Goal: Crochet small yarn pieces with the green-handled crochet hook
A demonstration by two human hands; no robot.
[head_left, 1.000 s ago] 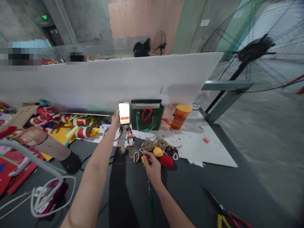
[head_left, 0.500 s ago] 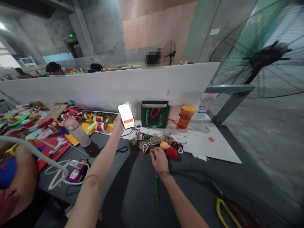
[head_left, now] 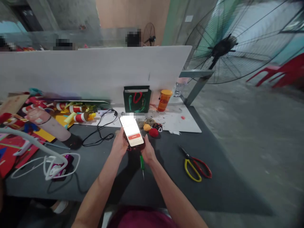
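Note:
A phone (head_left: pixel 131 129) with a bright white screen and a red button is held up over the dark table (head_left: pixel 171 186). My left hand (head_left: pixel 120 144) grips its left side. At its lower right edge, my right hand (head_left: pixel 148 149) is closed against the phone, its fingers partly hidden behind it. Behind the phone lie a yellow ball (head_left: pixel 147 127), a red ball (head_left: pixel 154 132) and coils of brownish cord (head_left: pixel 150 122), partly covered. A green-handled awl (head_left: pixel 142 163) lies below my hands. Scissors (head_left: pixel 193 166) with one yellow and one red handle rest to the right.
A dark green gift bag (head_left: pixel 137 100) and an orange cup (head_left: pixel 164 100) stand against the white partition (head_left: pixel 95 76). On the left are a pinkish bottle (head_left: pixel 48 123), a black cable (head_left: pixel 101 133), a purple device (head_left: pixel 60 166) with white cord, and red craft pieces. A large fan (head_left: pixel 223 47) stands right.
The phone has come down and closer in my left hand. My right hand has left the balls and cords and now holds the phone too. The view has turned right and down.

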